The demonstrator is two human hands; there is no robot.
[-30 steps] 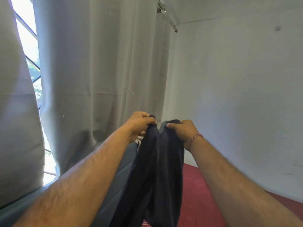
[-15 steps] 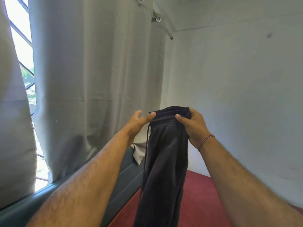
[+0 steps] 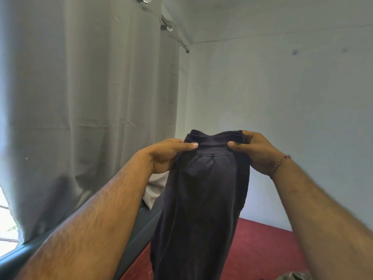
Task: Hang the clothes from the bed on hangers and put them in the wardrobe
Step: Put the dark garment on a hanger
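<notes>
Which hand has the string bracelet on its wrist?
The right hand. A thin red thread bracelet circles its wrist, while the left hand has a bare wrist. Both hands pinch the top edge of the dark trousers.

A dark navy garment (image 3: 201,199), soft and folded lengthwise, hangs upright in the air above the red bed (image 3: 262,245). Its top edge, a stitched waistband-like hem, is bunched, and the cloth drops straight down in long folds past the bed's edge.
</notes>
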